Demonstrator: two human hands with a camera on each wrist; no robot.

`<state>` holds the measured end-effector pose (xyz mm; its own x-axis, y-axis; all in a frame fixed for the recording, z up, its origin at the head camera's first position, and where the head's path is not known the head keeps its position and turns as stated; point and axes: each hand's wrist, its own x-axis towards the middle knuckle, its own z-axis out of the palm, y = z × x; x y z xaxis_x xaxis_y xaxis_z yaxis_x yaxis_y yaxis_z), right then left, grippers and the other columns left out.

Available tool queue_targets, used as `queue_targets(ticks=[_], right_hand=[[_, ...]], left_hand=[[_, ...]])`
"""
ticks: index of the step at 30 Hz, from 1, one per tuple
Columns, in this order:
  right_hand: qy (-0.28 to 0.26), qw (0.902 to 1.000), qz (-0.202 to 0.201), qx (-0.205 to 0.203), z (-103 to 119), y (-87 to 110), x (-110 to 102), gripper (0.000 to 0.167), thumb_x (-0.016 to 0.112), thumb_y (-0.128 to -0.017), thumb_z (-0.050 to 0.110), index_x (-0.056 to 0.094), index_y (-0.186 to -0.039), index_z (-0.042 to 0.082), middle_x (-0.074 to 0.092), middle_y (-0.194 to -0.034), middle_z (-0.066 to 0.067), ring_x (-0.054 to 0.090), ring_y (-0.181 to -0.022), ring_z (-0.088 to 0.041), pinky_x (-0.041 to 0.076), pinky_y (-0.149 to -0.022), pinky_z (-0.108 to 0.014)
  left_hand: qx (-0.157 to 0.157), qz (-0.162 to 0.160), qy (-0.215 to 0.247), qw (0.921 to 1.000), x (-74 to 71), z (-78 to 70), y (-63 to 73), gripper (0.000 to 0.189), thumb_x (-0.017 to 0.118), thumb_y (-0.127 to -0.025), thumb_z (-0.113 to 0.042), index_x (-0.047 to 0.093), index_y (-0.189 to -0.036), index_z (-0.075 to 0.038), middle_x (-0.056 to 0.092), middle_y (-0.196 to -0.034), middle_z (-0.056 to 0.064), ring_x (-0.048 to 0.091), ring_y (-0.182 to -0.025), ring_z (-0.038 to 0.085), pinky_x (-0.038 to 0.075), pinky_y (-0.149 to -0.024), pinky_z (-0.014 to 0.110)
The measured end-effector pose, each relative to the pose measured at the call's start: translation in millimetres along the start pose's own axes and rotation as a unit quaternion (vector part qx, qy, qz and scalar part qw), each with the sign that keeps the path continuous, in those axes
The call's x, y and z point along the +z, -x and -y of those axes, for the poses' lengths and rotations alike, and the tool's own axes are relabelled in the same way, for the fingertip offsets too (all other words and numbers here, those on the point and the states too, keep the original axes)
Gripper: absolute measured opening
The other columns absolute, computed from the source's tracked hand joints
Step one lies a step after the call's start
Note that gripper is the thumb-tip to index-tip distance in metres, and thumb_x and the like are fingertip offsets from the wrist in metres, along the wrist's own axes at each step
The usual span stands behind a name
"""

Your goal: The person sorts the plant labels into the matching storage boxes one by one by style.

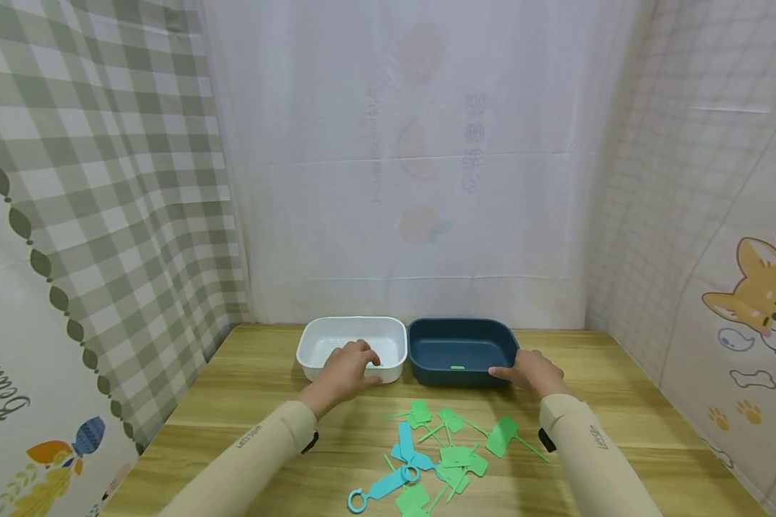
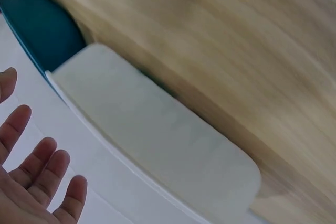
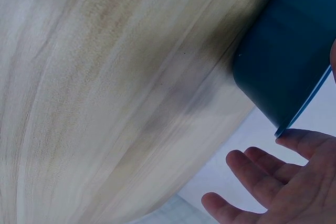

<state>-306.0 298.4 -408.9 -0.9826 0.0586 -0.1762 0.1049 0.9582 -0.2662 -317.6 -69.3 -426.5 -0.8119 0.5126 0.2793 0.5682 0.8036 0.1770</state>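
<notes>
My left hand (image 1: pixel 345 370) hovers over the near side of the white bin (image 1: pixel 310 353), fingers loosely bent and apart. In the left wrist view those fingers (image 2: pixel 47 166) hold nothing. A tiny teal spot shows inside that bin by the fingertips. At the near right corner of the dark blue bin (image 1: pixel 462 377), my right hand (image 1: pixel 535 372) touches the rim with its thumb and index finger; the other fingers (image 3: pixel 254 174) are spread. A small green piece (image 1: pixel 457 368) lies in the dark blue bin.
Flat green tags with thin tails (image 1: pixel 501 436) lie scattered and overlapping on the wooden table (image 1: pixel 265 431), nearer me than the bins. Among them are blue strips, one with ring ends (image 1: pixel 388 485). Behind the bins hangs a white curtain (image 1: pixel 336 237).
</notes>
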Motion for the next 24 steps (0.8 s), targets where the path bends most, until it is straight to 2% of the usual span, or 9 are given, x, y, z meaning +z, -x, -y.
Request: queue_targets(ticks=[8,12,15,20,24], right_hand=[[-0.002,1.0000,0.001,-0.002,1.6,0.3,-2.7,0.083,0.062,-0.091,0.058,0.053,-0.128,-0.015,0.043,-0.131,-0.044,0.052,-0.113,-0.052,0.045,-0.083,-0.066],[0.001,1.0000,0.001,-0.002,1.7,0.7,-2.8,0.082,0.062,-0.091,0.058,0.053,-0.128,-0.016,0.043,-0.131,-0.045,0.052,-0.113,-0.052,0.045,-0.083,-0.065],[0.002,1.0000,0.002,-0.001,0.5,-1.0,-1.7,0.083,0.062,-0.091,0.058,0.053,-0.128,-0.015,0.043,-0.132,-0.044,0.053,-0.113,-0.052,0.046,-0.083,-0.064],[0.001,1.0000,0.002,0.000,0.2,-2.5,-1.3,0.084,0.062,-0.091,0.059,0.052,-0.128,-0.015,0.044,-0.131,-0.044,0.052,-0.113,-0.051,0.045,-0.083,-0.064],[0.003,1.0000,0.002,-0.002,1.1,-2.5,-1.5,0.084,0.062,-0.091,0.059,0.052,-0.129,-0.015,0.044,-0.131,-0.044,0.052,-0.114,-0.052,0.044,-0.084,-0.066]], left_hand=[[0.030,0.052,-0.012,0.9981,13.3,-20.0,0.8,0.033,0.078,-0.086,-0.038,0.074,-0.109,-0.015,0.062,-0.110,0.002,0.057,-0.098,0.021,0.048,-0.079,0.040],[0.039,0.062,-0.029,0.9969,25.5,-25.3,0.5,0.035,0.077,-0.085,-0.043,0.075,-0.107,-0.016,0.062,-0.107,0.000,0.058,-0.096,0.018,0.050,-0.079,0.036],[0.052,0.056,-0.039,0.9963,36.3,-28.4,0.8,0.034,0.079,-0.082,-0.044,0.075,-0.103,-0.017,0.062,-0.102,-0.001,0.059,-0.091,0.017,0.050,-0.078,0.032],[0.050,0.061,-0.040,0.9961,49.9,-36.2,2.4,0.039,0.080,-0.081,-0.046,0.076,-0.105,-0.015,0.061,-0.099,-0.001,0.058,-0.090,0.016,0.049,-0.078,0.031],[0.030,0.069,-0.057,0.9956,58.2,-43.9,3.9,0.043,0.077,-0.083,-0.050,0.075,-0.109,-0.016,0.060,-0.100,-0.001,0.055,-0.093,0.017,0.048,-0.079,0.032]])
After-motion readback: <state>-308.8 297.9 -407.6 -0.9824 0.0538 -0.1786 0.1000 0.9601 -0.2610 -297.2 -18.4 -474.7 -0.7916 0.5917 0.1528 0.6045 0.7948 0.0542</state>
